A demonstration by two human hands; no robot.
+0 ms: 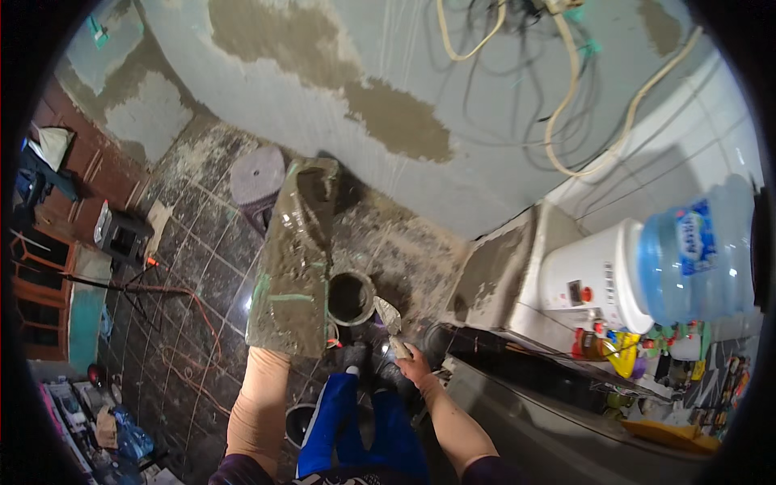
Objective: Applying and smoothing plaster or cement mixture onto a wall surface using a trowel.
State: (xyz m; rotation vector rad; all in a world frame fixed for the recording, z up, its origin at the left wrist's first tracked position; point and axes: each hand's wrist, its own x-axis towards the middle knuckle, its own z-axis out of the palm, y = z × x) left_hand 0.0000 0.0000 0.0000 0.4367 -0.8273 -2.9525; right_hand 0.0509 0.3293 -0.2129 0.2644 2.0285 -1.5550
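Observation:
My right hand (415, 365) is wrapped round the handle of a trowel (388, 315), whose pointed blade is smeared with grey mortar. The blade lies just beside the rim of a round bucket (370, 283) with grey mortar on its inside. To the left is a long board (295, 242), coated with wet grey mortar, its surface shiny and uneven. My left forearm (260, 396), in a beige sleeve, reaches to the board's near end. The left hand itself is hidden behind the board, so its fingers do not show.
A grey wall (283, 105) with darker mortar patches rises ahead. A round-topped stool (257, 175) stands left of the board. At right, a white water dispenser (594, 275) carries a blue bottle (687, 259) on a tiled ledge. An orange cord (212, 319) trails over dark floor tiles; cables hang above.

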